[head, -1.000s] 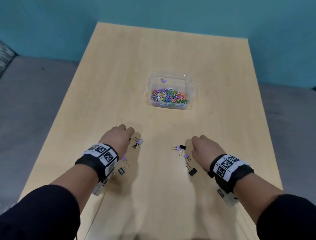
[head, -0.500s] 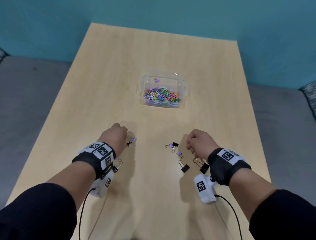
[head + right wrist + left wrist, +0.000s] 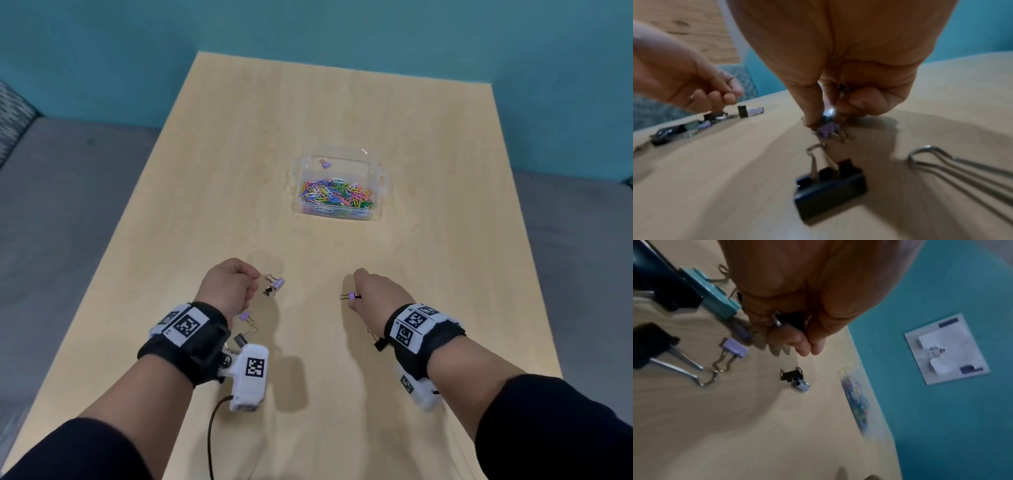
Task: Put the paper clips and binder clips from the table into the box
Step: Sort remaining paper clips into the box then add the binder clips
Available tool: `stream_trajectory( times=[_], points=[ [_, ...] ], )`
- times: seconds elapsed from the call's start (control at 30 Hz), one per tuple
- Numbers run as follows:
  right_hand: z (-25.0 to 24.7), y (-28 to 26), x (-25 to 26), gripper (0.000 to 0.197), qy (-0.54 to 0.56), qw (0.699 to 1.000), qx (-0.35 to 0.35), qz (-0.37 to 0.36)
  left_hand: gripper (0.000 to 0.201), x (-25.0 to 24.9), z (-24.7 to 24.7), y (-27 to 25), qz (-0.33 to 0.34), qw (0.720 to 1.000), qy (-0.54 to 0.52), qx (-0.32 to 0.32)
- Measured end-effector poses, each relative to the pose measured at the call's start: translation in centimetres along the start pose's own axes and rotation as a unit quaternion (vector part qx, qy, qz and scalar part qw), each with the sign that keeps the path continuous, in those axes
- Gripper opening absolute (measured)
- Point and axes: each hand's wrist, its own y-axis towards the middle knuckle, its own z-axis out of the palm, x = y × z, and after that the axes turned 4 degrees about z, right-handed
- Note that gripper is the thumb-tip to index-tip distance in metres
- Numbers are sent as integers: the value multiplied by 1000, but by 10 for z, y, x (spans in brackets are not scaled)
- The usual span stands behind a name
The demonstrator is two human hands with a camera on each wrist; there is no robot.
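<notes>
From the head view, the clear box (image 3: pixel 337 186) is seen out in the middle of the table (image 3: pixel 212 178), already loaded with coloured paper clips (image 3: pixel 337 197) plus one purple binder clip at its far end, so the paper clip part looks done and it's the binder clip gathering that's in hand. The left hand (image 3: pixel 227 286) is curled up near the table's front, with a purple-and-black pair of clips (image 3: pixel 274 287) lying just beside its knuckles and two more clips (image 3: pixel 245 329) near the wrist. The right hand (image 3: pixel 375 296) is curled too, with a small purple binder clip (image 3: pixel 350 295) poking out at its fingertips. In the left wrist view, a black clip (image 3: pixel 791 320) with a silver wire loop is seen tucked inside the closed fingers, so something is already being held there; a purple clip (image 3: pixel 734 348) and a big black one are left on the wood beside it, a teal one a bit further back. In the right wrist view, the small purple clip is pinched between thumb and fingertips right at the table surface, a black binder clip (image 3: pixel 830 185) sits loose just in front, and a dark bit deeper in the palm can't be made out. Next up, probably: the pinched clip gets lifted, and either more get scooped or both handfuls get carried to the box and dropped in.
</notes>
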Motion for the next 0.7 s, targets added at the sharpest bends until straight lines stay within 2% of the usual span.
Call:
stream_trajectory(
  times=[0.03,0.07,0.13,0.17,0.23,0.3,0.33,0.37,0.4,0.43,0.47,0.5,0.53,0.57,0.6,0.7],
  points=[
    [-2,1,0,17,7,1000,4,5,9,0,3,-2,24,998,61,3],
    [-3,1,0,15,4,1000,5,5,9,-1,6,-5,58,987,151,9],
    [-7,-1,1,10,-16,1000,-1,0,23,1,15,-8,135,929,345,14],
    [-10,-3,1,10,-21,1000,-5,0,24,2,20,-8,166,899,405,15],
    [-14,-6,-3,14,6,1000,-9,11,19,5,26,-5,198,864,462,28],
    [-19,-7,-13,12,105,993,-17,42,18,6,26,-3,193,860,472,37],
    [-22,-6,-17,10,186,980,-24,63,20,6,25,-3,191,864,465,40],
    [-24,-6,-21,8,285,954,-27,89,22,5,22,-4,186,873,449,37],
    [-28,-5,-26,7,398,909,-25,122,25,3,20,-7,180,889,421,27],
    [-31,-5,-30,10,512,844,-7,160,26,1,17,-10,167,909,381,14],
    [-35,-6,-34,11,617,765,22,186,25,-1,13,-11,151,932,330,7],
    [-39,-8,-37,12,700,687,49,187,22,-3,10,-11,132,955,265,13],
    [-41,-9,-38,12,752,632,67,176,19,-6,8,-10,112,974,197,32],
    [-44,-8,-38,12,774,607,74,165,17,-9,6,-9,97,984,141,57],
    [-45,-6,-37,11,777,606,74,158,15,-13,4,-7,87,987,111,80],
    [-53,7,-24,18,747,646,62,143,7,-31,4,-2,94,977,142,129]
  ],
)
